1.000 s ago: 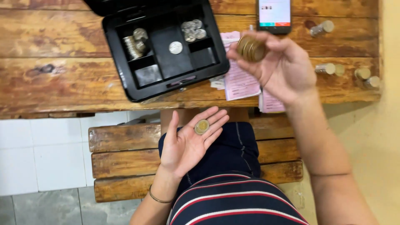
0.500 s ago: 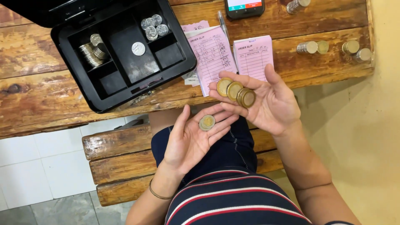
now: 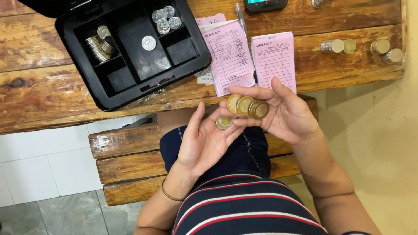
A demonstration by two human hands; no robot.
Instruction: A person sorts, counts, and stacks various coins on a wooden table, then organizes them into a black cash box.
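The phone (image 3: 265, 4) and a coin stack (image 3: 319, 3) are cut off by the top edge. The pen (image 3: 242, 19) lies partly under the pink slips (image 3: 230, 56). How many coins (image 3: 248, 106) the right hand (image 3: 283, 113) fans cannot be told.

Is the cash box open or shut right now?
Open: the black cash box shows its tray compartments, with silver coins lying inside.

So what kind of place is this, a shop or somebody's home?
Probably the till corner of a small eatery or shop: an open black cash box with sorted coins, pink order slips and coin stacks on a rough wooden table.
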